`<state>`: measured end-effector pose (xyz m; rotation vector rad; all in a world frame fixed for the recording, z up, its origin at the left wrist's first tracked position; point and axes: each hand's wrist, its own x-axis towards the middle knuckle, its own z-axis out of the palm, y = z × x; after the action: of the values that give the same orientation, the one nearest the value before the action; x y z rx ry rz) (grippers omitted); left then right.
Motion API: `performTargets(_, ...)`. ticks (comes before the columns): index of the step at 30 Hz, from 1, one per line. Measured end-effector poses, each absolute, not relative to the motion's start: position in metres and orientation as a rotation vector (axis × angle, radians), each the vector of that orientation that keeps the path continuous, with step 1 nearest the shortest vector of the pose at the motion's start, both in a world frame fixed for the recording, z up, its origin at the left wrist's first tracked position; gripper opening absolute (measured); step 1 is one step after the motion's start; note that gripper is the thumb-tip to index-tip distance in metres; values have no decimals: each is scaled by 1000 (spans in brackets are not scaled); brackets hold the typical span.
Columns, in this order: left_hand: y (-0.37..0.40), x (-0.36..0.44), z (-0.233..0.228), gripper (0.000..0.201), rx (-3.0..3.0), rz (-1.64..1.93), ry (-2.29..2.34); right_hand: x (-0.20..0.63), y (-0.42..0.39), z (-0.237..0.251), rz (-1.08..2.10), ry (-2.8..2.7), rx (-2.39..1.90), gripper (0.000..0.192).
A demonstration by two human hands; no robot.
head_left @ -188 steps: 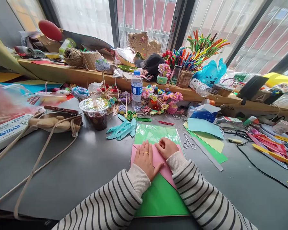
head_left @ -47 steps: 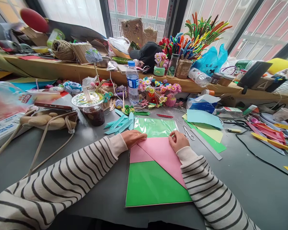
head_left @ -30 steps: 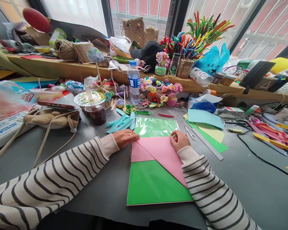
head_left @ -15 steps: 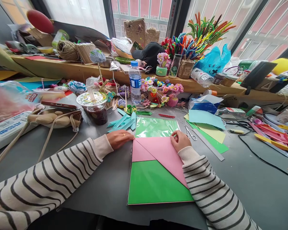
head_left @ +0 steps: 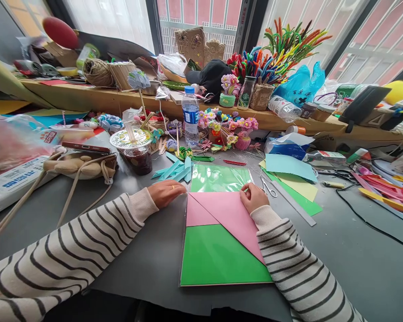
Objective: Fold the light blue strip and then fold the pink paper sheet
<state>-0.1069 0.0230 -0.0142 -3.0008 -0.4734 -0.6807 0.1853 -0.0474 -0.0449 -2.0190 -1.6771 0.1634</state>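
A folded pink paper (head_left: 235,219) lies over a green sheet pack (head_left: 218,259) in a clear sleeve. Its top edge runs straight across, and a diagonal flap slopes down to the right. My left hand (head_left: 167,193), wearing a ring, has its fingers pressed together at the paper's top left corner; its thumb is mostly hidden. At the top right corner, my right hand (head_left: 254,197) pinches the paper with curled fingers. Scissors (head_left: 268,185) rest just beyond that hand. Cut light-blue paper strips (head_left: 174,169) lie above my left hand.
A metal ruler (head_left: 293,203) and coloured sheets (head_left: 290,167) are on the right, with a black cable (head_left: 366,219) farther over. A drink cup (head_left: 136,154), a water bottle (head_left: 190,116) and crochet flowers (head_left: 228,125) stand behind. A bag with straps (head_left: 79,167) sits left.
The whole view has shifted slightly. My left fingertips sit a touch farther from the paper's corner; the right hand and the fold look the same.
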Motion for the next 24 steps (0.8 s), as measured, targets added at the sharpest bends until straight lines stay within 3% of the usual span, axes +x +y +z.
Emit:
performTargets(7, 7, -58, -16, 18, -3090, -728, -305, 181, -49, -42, 139, -1660, -2023, 10)
performTargets(12, -16, -26, -31, 52, -3219, -645, -405, 178, -52, -37, 153, -1662, -2017, 9)
performTargets(16, -20, -24, -39, 54, -3252, -581, -473, 182, -50, -26, 246, -1697, -2008, 9)
performTargets(20, -19, -26, -40, 54, -3252, -608, -492, 178, -39, -11, 460, -1648, -2063, 11)
performTargets(24, -19, -25, -41, 53, -3244, -645, -522, 165, -21, -1, 935, -1650, -2070, 11)
